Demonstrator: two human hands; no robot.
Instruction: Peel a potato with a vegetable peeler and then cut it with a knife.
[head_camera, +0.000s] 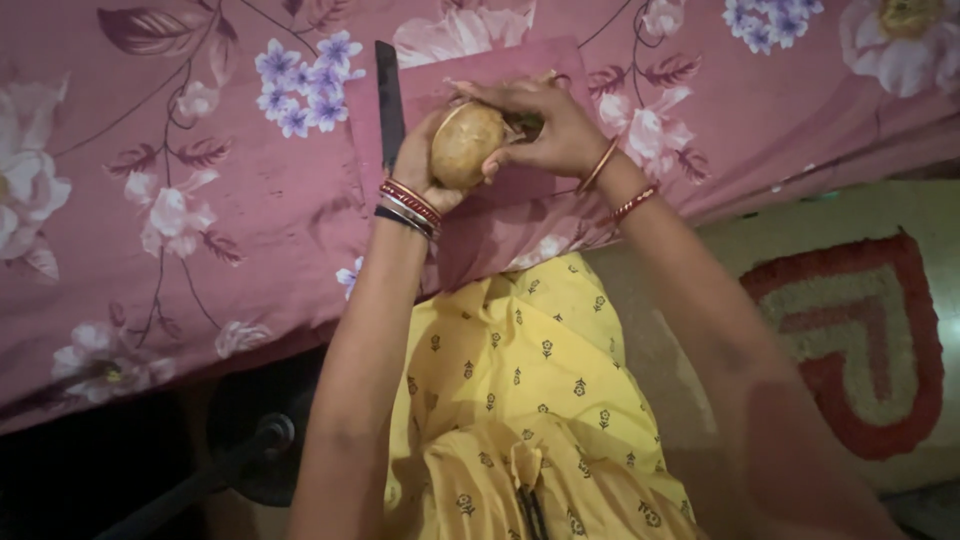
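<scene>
While both hands clamp the potato (466, 143), left hand (425, 160) cupping from below and right hand (545, 125) gripping its far side, it sits above a pink cutting board (500, 190) on the floral bedsheet (150, 200). Risk, judged: the dark knife (388, 100) lies just left; a slip could bring fingers onto the blade. No packages, labels or signs visible.
</scene>
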